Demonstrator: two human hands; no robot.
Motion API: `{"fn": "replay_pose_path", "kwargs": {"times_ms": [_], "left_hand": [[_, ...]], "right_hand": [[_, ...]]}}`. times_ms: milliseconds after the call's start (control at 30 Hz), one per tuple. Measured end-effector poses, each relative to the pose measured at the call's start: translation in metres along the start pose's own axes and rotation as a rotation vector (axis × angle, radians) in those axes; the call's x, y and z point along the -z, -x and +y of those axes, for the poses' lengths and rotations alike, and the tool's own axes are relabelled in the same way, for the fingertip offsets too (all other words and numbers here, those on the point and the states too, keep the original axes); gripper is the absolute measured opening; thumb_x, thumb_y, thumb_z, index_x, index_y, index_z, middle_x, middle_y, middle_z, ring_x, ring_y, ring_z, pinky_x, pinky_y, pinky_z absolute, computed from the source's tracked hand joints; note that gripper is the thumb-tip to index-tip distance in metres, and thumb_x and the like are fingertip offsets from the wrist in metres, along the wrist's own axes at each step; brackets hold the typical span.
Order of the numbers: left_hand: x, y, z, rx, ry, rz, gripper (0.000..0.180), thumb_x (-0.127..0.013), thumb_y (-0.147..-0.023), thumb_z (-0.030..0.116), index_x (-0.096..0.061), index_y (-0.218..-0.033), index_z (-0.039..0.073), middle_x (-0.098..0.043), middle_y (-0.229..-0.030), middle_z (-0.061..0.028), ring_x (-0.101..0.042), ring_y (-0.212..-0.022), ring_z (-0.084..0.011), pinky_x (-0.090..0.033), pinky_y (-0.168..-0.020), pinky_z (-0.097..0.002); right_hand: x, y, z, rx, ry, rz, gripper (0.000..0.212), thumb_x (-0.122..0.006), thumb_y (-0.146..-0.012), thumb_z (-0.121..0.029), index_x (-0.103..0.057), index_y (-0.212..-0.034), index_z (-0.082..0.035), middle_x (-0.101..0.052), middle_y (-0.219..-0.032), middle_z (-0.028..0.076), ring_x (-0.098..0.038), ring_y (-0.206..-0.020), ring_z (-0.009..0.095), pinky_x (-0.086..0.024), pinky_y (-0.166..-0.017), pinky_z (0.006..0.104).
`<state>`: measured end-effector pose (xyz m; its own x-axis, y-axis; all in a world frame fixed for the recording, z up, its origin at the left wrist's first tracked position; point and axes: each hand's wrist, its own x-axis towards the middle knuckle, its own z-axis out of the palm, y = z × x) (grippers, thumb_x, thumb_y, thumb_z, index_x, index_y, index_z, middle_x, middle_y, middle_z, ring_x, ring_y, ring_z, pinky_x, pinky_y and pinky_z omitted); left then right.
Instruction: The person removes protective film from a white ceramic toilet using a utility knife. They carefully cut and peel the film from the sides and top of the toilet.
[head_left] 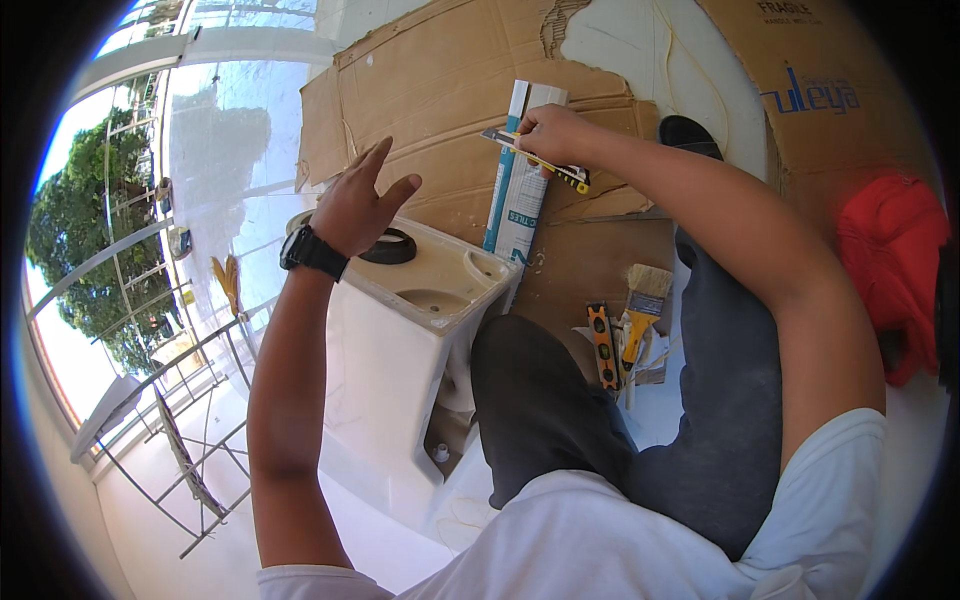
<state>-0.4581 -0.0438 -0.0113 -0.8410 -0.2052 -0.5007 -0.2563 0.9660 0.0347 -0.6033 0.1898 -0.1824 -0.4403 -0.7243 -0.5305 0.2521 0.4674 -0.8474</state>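
My right hand (553, 134) is closed around a yellow-and-black utility knife (568, 175), its metal blade end pointing left. Beneath the knife lies a long, narrow white-and-blue cardboard piece (517, 215), like part of a tile carton; I cannot tell whether the hand presses on it. My left hand (358, 205), with a black watch on the wrist, is raised with fingers stretched out and holds nothing. Just below that hand, a black rubber ring (392, 247) rests on a white ceramic toilet-like fixture (385, 330), whose upper face has hollow recesses.
Flattened cardboard (430, 110) covers the floor ahead. By my legs lie an orange spirit level (602, 345) and a yellow-handled paintbrush (640, 315). A large carton (820, 90) and red cloth (893, 260) are at right. Metal scaffolding (190, 440) and yellowish gloves (227, 285) are at left.
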Motion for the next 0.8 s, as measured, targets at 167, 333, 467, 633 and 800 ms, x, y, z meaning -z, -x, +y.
{"fn": "replay_pose_path", "kwargs": {"times_ms": [167,333,467,633,800], "left_hand": [[0.009,0.114,0.058,-0.116,-0.081,-0.401,0.088,-0.055,-0.096,0.069,-0.057,-0.137,-0.01,-0.059,-0.138,-0.0309,-0.054,-0.133,-0.0427,-0.039,-0.116,-0.0479],[-0.054,0.118,0.098,-0.127,-0.147,-0.531,0.082,-0.055,-0.098,0.062,-0.054,-0.14,-0.008,-0.054,-0.143,-0.0312,-0.046,-0.141,-0.0422,-0.03,-0.122,-0.0507],[-0.084,0.086,0.113,-0.23,-0.235,-0.295,0.08,-0.057,-0.098,0.055,-0.045,-0.149,-0.006,-0.042,-0.156,-0.0308,-0.033,-0.152,-0.0417,-0.023,-0.126,-0.0526],[-0.052,0.071,0.107,-0.149,-0.075,-0.128,0.082,-0.059,-0.097,0.055,-0.043,-0.15,-0.005,-0.037,-0.159,-0.0307,-0.027,-0.154,-0.0446,-0.02,-0.127,-0.0539],[-0.024,0.101,0.084,0.133,-0.268,-0.288,0.079,-0.062,-0.097,0.056,-0.052,-0.144,-0.007,-0.046,-0.152,-0.0301,-0.036,-0.149,-0.0434,-0.022,-0.126,-0.0526]], "right_hand": [[0.0,-0.01,0.002,0.045,0.088,0.011,0.028,-0.067,-0.092,-0.016,-0.067,-0.106,0.008,-0.072,-0.078,0.014,-0.071,-0.058,0.021,-0.057,-0.056,0.0352],[-0.011,-0.022,0.005,-0.008,0.072,-0.009,0.027,-0.069,-0.096,-0.018,-0.065,-0.106,0.007,-0.068,-0.078,0.011,-0.065,-0.055,0.018,-0.053,-0.051,0.0331],[-0.021,-0.028,0.011,-0.014,0.106,-0.031,0.026,-0.07,-0.095,-0.017,-0.067,-0.105,0.006,-0.068,-0.078,0.011,-0.066,-0.06,0.017,-0.055,-0.052,0.0343],[-0.022,-0.031,0.021,0.034,0.098,-0.038,0.03,-0.069,-0.089,-0.02,-0.069,-0.102,0.008,-0.069,-0.071,0.013,-0.068,-0.054,0.021,-0.056,-0.054,0.0359],[-0.017,-0.032,0.022,0.02,0.148,-0.045,0.031,-0.07,-0.089,-0.021,-0.069,-0.101,0.008,-0.069,-0.069,0.012,-0.068,-0.054,0.02,-0.056,-0.056,0.0361]]}}
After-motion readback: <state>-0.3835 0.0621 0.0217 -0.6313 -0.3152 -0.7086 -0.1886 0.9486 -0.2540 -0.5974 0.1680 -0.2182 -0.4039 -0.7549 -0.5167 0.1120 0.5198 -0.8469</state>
